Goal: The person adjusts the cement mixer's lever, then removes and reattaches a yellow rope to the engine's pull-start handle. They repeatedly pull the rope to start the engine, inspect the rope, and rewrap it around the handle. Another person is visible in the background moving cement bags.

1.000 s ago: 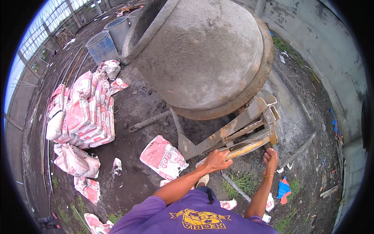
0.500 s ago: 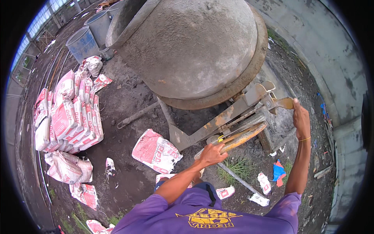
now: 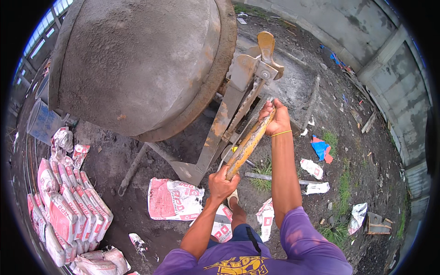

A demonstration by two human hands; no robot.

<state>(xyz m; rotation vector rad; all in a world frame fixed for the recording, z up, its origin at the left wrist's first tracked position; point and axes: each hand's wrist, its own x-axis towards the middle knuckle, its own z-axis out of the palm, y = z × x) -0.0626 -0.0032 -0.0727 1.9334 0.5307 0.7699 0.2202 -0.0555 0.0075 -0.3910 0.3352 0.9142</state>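
The yellow lever (image 3: 247, 144) beside the mixer drum (image 3: 137, 64) is clasped low by the left hand (image 3: 223, 183) and high by the right hand (image 3: 276, 120), both closed, mid-tilt; steady force seems needed next.

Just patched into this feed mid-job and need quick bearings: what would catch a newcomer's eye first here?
The big grey, cement-crusted mixer drum fills the upper left, tilted on its rusty frame. Just below and right of it, the left hand and the right hand both grip a worn yellow lever that slants up toward the frame. Stacked pink-and-white cement sacks lie on the dirt at lower left.
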